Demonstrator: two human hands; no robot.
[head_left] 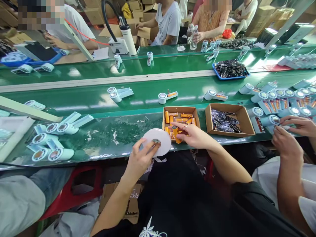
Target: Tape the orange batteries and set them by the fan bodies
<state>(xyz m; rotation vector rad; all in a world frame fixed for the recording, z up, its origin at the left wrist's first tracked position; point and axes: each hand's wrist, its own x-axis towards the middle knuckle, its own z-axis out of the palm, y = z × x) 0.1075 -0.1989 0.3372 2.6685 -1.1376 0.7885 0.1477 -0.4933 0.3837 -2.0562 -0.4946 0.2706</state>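
Note:
My left hand grips a roll of white tape by its hole, with fingers pushed into the centre. Just right of the roll, my right hand pinches an orange battery cell between thumb and fingers, above the near edge of a cardboard box. Several more orange cells lie in that box. To its right a second cardboard box holds dark circuit boards.
Pale blue fan housings stand at the left and in a group at the right. Others ride the green belt. A co-worker's hands work at the right. A blue tray of dark parts sits beyond the belt.

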